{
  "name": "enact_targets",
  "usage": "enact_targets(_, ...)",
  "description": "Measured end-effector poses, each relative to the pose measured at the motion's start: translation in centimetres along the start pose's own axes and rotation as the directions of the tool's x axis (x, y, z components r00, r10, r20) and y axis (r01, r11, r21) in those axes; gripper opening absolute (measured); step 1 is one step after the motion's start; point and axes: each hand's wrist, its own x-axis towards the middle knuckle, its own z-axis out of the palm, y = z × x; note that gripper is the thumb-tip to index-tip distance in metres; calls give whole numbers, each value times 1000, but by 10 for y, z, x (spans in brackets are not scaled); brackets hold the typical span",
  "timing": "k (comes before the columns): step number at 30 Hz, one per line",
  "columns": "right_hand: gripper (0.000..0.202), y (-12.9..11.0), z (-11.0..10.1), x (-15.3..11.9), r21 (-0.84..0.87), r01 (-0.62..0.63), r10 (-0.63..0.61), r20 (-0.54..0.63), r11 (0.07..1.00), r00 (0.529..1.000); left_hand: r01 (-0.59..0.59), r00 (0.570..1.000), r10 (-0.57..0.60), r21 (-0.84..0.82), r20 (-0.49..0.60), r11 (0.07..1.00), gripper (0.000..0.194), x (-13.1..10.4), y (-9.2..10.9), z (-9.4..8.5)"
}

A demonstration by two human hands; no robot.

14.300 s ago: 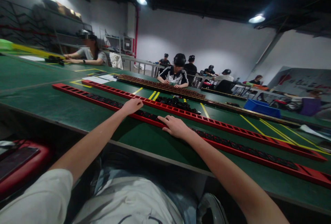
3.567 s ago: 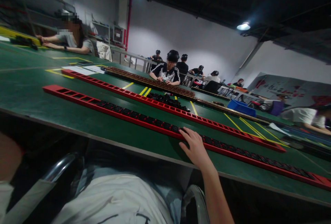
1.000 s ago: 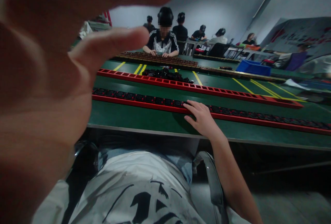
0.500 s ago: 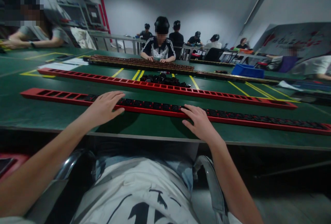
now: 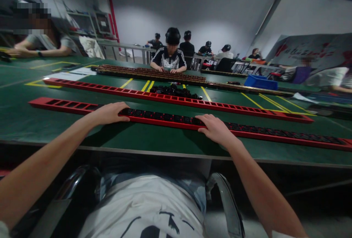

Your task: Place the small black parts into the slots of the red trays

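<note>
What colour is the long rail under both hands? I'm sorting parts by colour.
Red, with black inserts along its slots: the long rail, seen clearly in the head view.

Nothing here is showing readable text. Black brush-like marks are showing on the white shirt (image 5: 154, 218) at the bottom edge, cut off and too partial to read. Red marks are showing on the wall banner (image 5: 308, 49) at the far right, but they are too blurred to make out.
</note>
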Motion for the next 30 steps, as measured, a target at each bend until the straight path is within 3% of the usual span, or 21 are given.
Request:
enact_targets(11, 54, 51, -3, 50, 49, 73, -74, 25, 996, 997, 18, 999, -14, 85, -42, 996, 58, 52, -3, -3)
enact_targets(17, 56, 74, 4, 57, 52, 90, -93, 54, 995, 994, 5, 1000, -3, 66, -24, 998, 58, 76, 6, 3)
enact_targets(24, 54, 84, 11, 52, 82, 107, -107, -2, 991, 994, -29, 997, 38, 124, -71, 992, 66, 79, 11, 15)
enact_targets(30, 38, 82, 19, 51, 182, 12, 4, -91, 983, 996, 40, 993, -24, 137, -113, 990, 68, 70, 6, 19)
